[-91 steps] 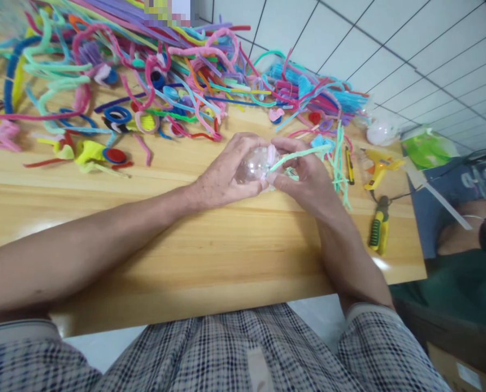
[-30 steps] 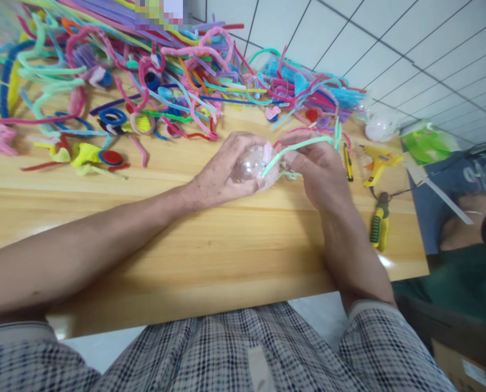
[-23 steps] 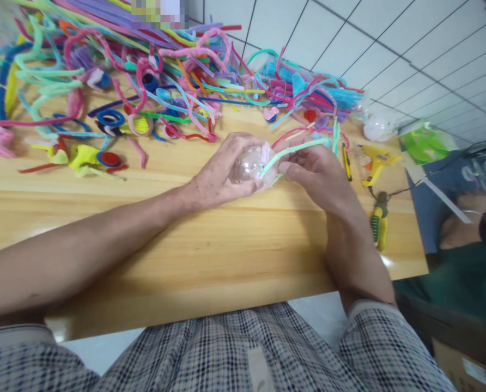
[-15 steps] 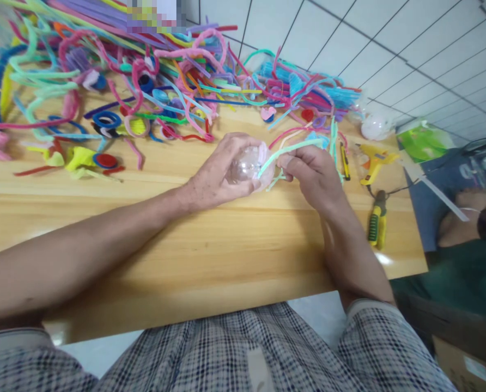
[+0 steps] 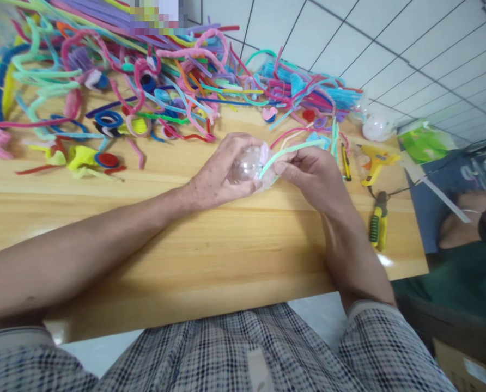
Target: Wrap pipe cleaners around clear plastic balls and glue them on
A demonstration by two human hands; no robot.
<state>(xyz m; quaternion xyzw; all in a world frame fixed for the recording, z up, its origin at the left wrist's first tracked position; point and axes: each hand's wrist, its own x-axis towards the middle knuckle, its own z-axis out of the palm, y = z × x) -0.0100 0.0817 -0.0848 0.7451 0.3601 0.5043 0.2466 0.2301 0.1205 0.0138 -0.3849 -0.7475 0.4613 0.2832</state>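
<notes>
My left hand is wrapped around a clear plastic ball, thumb below and fingers over the top. A pale lilac fuzzy piece shows at the ball's right side. From there a mint-green pipe cleaner runs up and to the right, past the fingers of my right hand. That hand is closed in a pinch close to the ball's right edge, around the mint-green strand. The exact grip point is partly hidden by the fingers.
Many coloured pipe cleaners are heaped along the wooden table's far side. On the right lie a utility knife, a yellow glue gun with its cord, and yellow-black pliers. A person's arm is beyond the right edge.
My right hand has shifted slightly left, closer to the ball. The green strand ends below it show less now. My left hand stays around the ball.
</notes>
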